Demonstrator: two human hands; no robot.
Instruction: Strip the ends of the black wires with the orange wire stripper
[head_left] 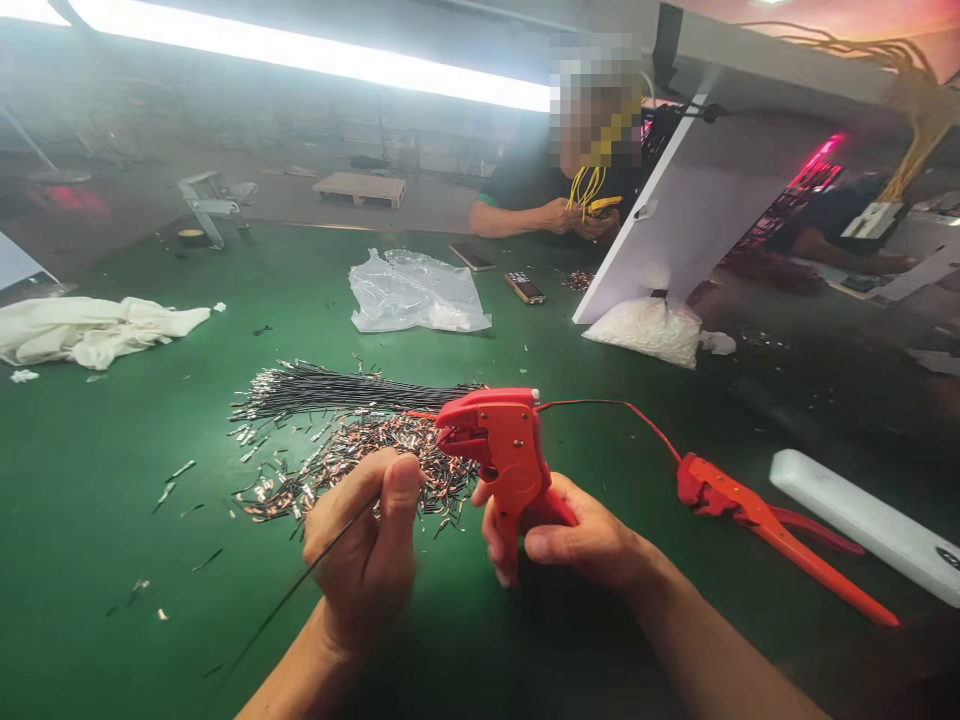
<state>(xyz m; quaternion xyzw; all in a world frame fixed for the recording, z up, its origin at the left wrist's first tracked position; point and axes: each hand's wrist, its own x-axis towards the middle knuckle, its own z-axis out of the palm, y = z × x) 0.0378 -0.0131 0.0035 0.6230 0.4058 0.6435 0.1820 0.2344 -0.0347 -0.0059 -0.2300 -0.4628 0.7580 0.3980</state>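
My left hand [367, 545] pinches a thin black wire [300, 585] between thumb and fingers, its end pointing toward the jaws of a red wire stripper [504, 445]. My right hand [570, 535] is wrapped round the handles of that stripper, holding it upright over the green table [97, 520]. Behind the hands lie a bundle of black wires [337, 390] and a heap of stripped insulation bits [352, 460].
A second red stripper [757, 515] lies to the right beside a white bar [862, 520]. A clear plastic bag [416, 292], white cloth [90, 328], two phones [525, 288] and a tilted white board [690, 210] stand farther back. Across the table a person handles yellow wires [589, 190].
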